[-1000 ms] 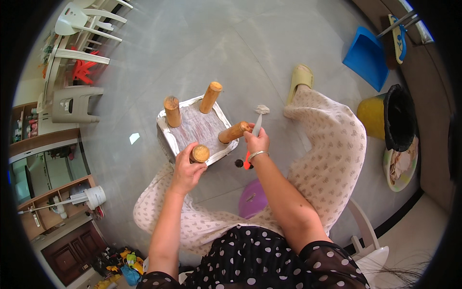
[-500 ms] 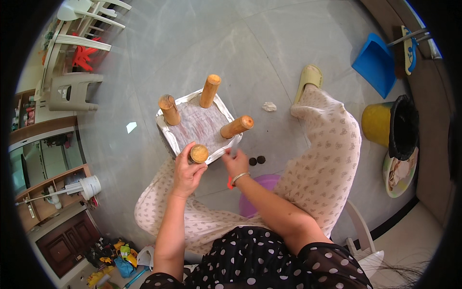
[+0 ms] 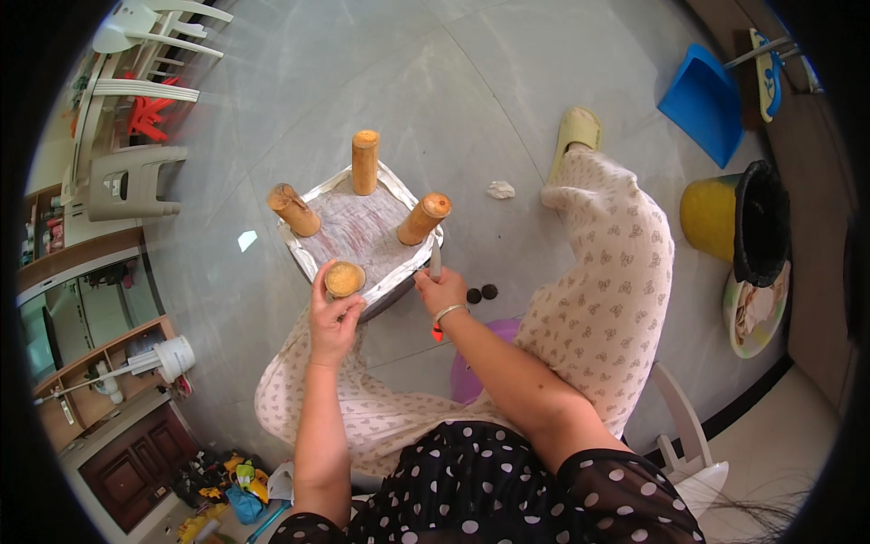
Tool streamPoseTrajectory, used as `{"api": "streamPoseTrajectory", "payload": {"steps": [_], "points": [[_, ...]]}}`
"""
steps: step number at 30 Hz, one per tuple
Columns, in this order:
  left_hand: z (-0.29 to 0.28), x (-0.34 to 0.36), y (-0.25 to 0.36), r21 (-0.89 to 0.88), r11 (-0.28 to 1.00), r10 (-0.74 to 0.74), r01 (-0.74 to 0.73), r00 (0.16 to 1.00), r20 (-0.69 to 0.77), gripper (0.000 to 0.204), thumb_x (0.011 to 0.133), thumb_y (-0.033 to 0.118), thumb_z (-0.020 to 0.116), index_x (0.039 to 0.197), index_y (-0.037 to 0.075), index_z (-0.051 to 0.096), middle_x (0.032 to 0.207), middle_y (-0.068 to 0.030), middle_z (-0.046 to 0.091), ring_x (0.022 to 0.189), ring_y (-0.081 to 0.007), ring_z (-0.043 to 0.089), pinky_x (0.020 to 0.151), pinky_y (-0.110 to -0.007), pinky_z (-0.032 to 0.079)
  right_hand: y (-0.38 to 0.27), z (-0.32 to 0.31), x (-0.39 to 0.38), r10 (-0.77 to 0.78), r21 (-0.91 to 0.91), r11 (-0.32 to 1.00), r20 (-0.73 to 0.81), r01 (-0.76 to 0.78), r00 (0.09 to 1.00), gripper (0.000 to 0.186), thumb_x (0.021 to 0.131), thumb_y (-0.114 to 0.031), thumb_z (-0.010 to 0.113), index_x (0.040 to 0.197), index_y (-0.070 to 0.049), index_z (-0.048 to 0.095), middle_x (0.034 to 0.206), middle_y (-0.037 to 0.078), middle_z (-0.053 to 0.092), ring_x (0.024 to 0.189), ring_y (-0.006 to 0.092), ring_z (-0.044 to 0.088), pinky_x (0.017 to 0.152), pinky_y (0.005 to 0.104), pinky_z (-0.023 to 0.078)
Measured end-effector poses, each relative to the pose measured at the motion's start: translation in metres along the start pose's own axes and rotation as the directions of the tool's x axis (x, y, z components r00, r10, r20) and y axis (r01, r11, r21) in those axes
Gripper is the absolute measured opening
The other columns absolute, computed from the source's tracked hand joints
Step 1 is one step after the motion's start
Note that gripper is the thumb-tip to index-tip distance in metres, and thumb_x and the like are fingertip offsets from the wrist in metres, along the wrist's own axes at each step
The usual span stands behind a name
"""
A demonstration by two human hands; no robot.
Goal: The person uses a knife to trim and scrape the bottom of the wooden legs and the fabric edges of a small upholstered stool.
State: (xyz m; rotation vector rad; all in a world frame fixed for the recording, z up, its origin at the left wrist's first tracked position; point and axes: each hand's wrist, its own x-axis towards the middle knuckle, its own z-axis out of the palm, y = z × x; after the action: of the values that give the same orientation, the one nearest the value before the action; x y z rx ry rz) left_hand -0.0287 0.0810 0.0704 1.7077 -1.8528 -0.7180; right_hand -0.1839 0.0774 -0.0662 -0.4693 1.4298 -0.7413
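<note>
An upturned stool (image 3: 358,218) with several round wooden legs and a white-edged fabric underside is in front of me. My left hand (image 3: 333,328) is closed round the near wooden leg (image 3: 345,279), with the thumb on its side. My right hand (image 3: 442,292) grips a small knife (image 3: 436,263), blade pointing away from me beside the stool's near right edge; its red handle end shows below the fist. Just right of that hand, two dark round pads (image 3: 481,295) lie on the floor.
A crumpled white scrap (image 3: 500,189) lies on the grey floor and a purple basin (image 3: 468,376) is partly hidden under my right forearm. To the right are a blue dustpan (image 3: 702,104), a yellow bin (image 3: 709,219) and a basin with cloth (image 3: 748,340). A stool (image 3: 122,184) stands left.
The stool has shifted left in view and turned, showing more of its dark near side. My left hand went with it, still on the leg. The knife blade now shows more plainly.
</note>
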Motion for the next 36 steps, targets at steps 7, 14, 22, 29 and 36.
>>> {"api": "streamPoseTrajectory", "payload": {"steps": [7,14,22,29,36], "points": [[0.0,0.002,-0.004,0.017,0.998,0.059,-0.058,0.997,-0.052,0.011,0.073,-0.003,0.069,0.082,0.004,0.067,0.139,-0.0166,0.039,0.118,-0.0306,0.051,0.095,-0.036,0.044,-0.028,0.008,-0.025,0.0,0.253,0.962,0.37,-0.101,0.929,0.018,0.083,-0.019,0.066,0.087,-0.001,0.064,0.068,0.0,0.062,0.055,0.0072,0.053,0.052,0.0231,0.042],[0.009,-0.001,0.001,0.01,1.0,0.018,-0.017,0.993,-0.115,0.012,0.074,-0.001,0.071,0.084,0.004,0.07,0.138,-0.0154,0.042,0.116,-0.0292,0.052,0.095,-0.036,0.044,-0.058,0.015,-0.048,0.053,0.471,0.733,0.68,-0.49,0.732,0.029,0.089,-0.008,0.056,0.117,0.003,0.057,0.08,0.003,0.061,0.064,0.0073,0.053,0.051,0.0205,0.037],[0.028,-0.012,-0.007,0.125,0.99,0.094,-0.065,0.966,-0.24,0.024,0.07,0.002,0.074,0.09,0.016,0.074,0.134,-0.0153,0.047,0.112,-0.0301,0.053,0.093,-0.036,0.044,-0.052,0.022,-0.053,0.185,0.554,0.606,0.599,-0.57,0.779,0.027,0.09,-0.002,0.054,0.117,0.004,0.056,0.081,0.002,0.059,0.064,0.0071,0.053,0.049,0.0193,0.036],[0.025,-0.011,-0.002,0.304,0.944,0.193,-0.131,0.963,-0.186,0.029,0.071,0.011,0.073,0.097,0.024,0.073,0.134,-0.0175,0.047,0.111,-0.0319,0.052,0.093,-0.04,0.039,-0.054,0.024,-0.052,0.221,0.545,0.653,0.526,-0.526,0.821,0.029,0.087,-0.002,0.058,0.116,0.003,0.057,0.077,0.002,0.058,0.061,0.0068,0.052,0.048,0.0189,0.035],[0.021,-0.003,0.005,0.362,0.924,0.21,-0.126,0.956,-0.203,0.024,0.067,0.008,0.075,0.088,0.019,0.073,0.13,-0.0183,0.048,0.112,-0.033,0.05,0.092,-0.04,0.04,-0.036,-0.005,-0.013,0.22,0.583,0.761,0.182,-0.285,0.958,0.023,0.08,-0.002,0.066,0.102,0.0,0.06,0.073,0.001,0.058,0.054,0.006,0.05,0.043,0.0183,0.033]]}}
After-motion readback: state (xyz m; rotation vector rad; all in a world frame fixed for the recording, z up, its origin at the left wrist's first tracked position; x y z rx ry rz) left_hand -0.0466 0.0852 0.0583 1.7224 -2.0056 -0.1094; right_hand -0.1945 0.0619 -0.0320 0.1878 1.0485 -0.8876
